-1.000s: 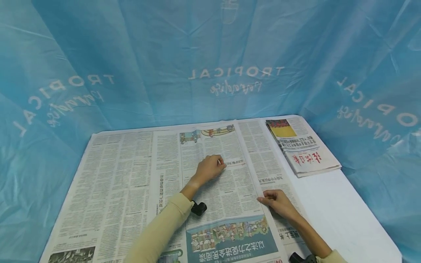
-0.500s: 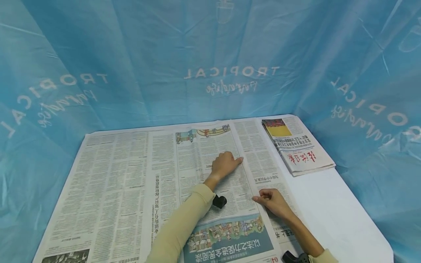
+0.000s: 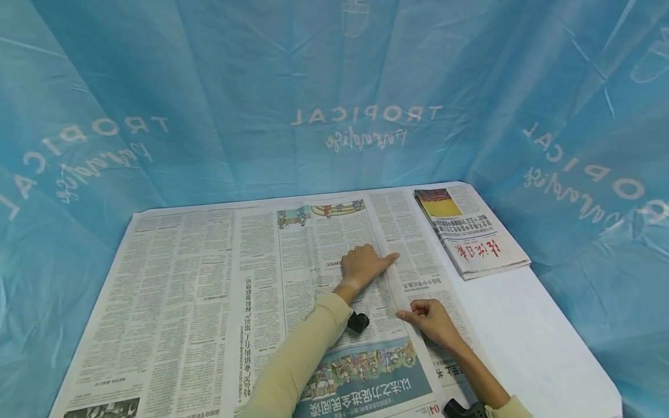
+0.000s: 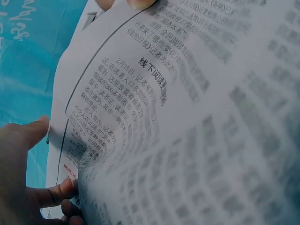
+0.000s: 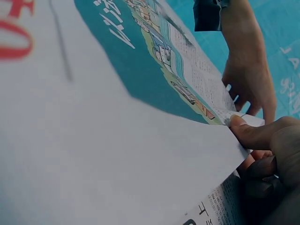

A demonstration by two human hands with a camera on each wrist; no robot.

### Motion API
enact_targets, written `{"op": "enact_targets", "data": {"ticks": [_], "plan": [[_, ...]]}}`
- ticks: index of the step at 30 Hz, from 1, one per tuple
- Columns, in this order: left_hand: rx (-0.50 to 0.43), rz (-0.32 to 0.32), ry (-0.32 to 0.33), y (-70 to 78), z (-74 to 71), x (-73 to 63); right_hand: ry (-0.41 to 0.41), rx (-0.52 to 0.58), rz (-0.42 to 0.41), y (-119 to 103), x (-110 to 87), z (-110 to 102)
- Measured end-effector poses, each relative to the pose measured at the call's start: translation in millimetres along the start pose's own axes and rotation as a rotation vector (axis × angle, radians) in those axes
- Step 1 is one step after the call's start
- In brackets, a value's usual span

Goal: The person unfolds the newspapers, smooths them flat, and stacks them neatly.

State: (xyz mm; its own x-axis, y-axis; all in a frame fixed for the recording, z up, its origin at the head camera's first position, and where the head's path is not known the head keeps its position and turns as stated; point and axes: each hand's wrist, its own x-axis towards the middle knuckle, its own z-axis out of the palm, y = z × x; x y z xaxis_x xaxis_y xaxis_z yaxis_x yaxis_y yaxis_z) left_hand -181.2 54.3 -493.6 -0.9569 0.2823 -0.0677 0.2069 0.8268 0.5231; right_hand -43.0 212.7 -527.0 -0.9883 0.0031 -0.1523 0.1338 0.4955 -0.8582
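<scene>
A newspaper sheet [image 3: 334, 325] with a cartoon strip and a blue illustrated panel lies over other spread newspaper pages. My right hand [image 3: 431, 322] pinches its right edge, and the right wrist view shows the thumb [image 5: 248, 133] on top with curled fingers beneath. The sheet bows up at that edge. Farther along the same edge, my left hand [image 3: 363, 264] rests over the sheet, its thumb stretched out to the right. In the left wrist view the left thumb [image 4: 35, 133] stands apart from the bent fingers beside the rippled paper.
A folded stack of newspapers [image 3: 481, 249] lies at the far right of the white table [image 3: 533, 337]. More open newspaper pages [image 3: 172, 302] cover the left side. A blue printed curtain [image 3: 292, 157] surrounds the back and sides.
My left hand has moved right across the sheet to its right edge, and its thumb has spread outward. My right hand keeps its pinch on the edge. The head view has shifted slightly.
</scene>
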Motion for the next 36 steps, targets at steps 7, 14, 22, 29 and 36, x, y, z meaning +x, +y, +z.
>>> {"op": "enact_targets", "data": {"ticks": [7,14,22,29,36], "plan": [[-0.004,-0.021,-0.011,0.8,-1.8,-0.7,0.019,0.008,-0.021,0,-1.3,2],[-0.070,-0.007,-0.014,-1.9,-2.7,-0.1,0.016,0.003,-0.023,1,-2.2,1],[-0.162,0.016,-0.023,-3.0,-7.1,-1.5,-0.165,0.118,-0.077,5,5.7,-18],[-0.242,0.037,-0.062,-7.7,-12.8,-4.6,-0.197,0.130,-0.071,4,13.1,-21],[-0.433,0.095,-0.148,-18.1,-24.8,-3.6,-0.155,0.093,-0.096,4,14.3,-16]]}}
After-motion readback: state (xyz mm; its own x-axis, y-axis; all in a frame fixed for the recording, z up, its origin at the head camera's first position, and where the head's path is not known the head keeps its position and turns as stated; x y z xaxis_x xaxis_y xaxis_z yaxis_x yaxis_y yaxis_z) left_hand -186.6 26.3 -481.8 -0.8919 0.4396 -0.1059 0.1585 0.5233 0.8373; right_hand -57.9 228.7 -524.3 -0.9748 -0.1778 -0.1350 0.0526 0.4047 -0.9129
